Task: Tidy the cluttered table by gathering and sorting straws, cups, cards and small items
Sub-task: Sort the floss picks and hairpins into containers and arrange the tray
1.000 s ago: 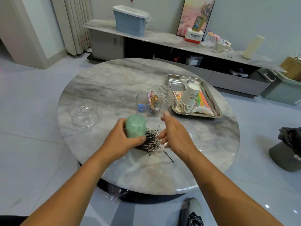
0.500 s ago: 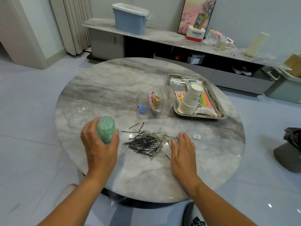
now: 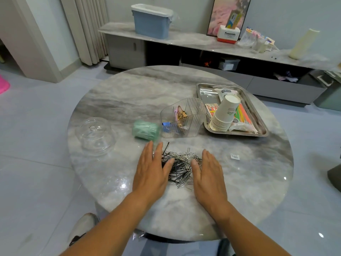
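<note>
Marble table (image 3: 118, 100): left hand (image 3: 151, 169), right hand (image 3: 208, 174) flat, empty, flanking clip pile (image 3: 181, 163); possibly touching; grey tile floor.

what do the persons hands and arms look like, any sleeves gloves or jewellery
Both arms are bare from the frame's bottom edge up to the wrist, with no sleeve showing. The left hand and right hand wear no gloves, and no rings, watch or bracelets are visible. The fingernails look short and unpainted.

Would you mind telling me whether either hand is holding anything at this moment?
Nothing is held. The left hand and right hand lie flat, fingers straight, on either side of the pile of pins and clips.
</note>
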`<action>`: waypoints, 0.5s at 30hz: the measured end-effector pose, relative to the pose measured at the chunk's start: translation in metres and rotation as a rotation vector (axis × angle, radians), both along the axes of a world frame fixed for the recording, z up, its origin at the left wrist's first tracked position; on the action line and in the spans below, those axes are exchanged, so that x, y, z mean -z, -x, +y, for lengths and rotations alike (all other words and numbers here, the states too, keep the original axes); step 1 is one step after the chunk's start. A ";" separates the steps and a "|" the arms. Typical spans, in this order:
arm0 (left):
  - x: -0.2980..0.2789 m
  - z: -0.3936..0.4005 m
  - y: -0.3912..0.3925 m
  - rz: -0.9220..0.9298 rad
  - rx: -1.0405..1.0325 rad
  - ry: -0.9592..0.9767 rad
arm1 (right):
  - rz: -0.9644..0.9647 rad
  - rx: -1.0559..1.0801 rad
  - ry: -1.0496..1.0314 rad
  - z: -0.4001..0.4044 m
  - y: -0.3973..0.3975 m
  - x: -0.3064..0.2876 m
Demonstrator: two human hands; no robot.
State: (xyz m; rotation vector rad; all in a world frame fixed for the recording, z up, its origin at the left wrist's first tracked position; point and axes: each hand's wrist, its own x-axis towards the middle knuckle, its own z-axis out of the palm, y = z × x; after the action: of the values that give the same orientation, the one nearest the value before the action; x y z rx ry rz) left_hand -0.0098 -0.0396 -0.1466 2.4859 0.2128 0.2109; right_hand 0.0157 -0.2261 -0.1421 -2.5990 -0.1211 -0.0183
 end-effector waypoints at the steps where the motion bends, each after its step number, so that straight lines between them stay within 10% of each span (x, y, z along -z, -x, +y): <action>1: 0.000 -0.001 -0.005 0.013 0.002 -0.009 | -0.001 -0.015 0.008 0.000 -0.002 0.001; 15: -0.007 -0.003 -0.026 -0.060 0.429 0.144 | 0.000 -0.260 -0.081 0.007 -0.003 -0.001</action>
State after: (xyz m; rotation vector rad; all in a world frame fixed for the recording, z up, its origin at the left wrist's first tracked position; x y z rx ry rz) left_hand 0.0166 -0.0421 -0.1401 2.3122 -0.3188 0.0844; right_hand 0.0188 -0.2195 -0.1412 -2.4827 -0.4478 0.0686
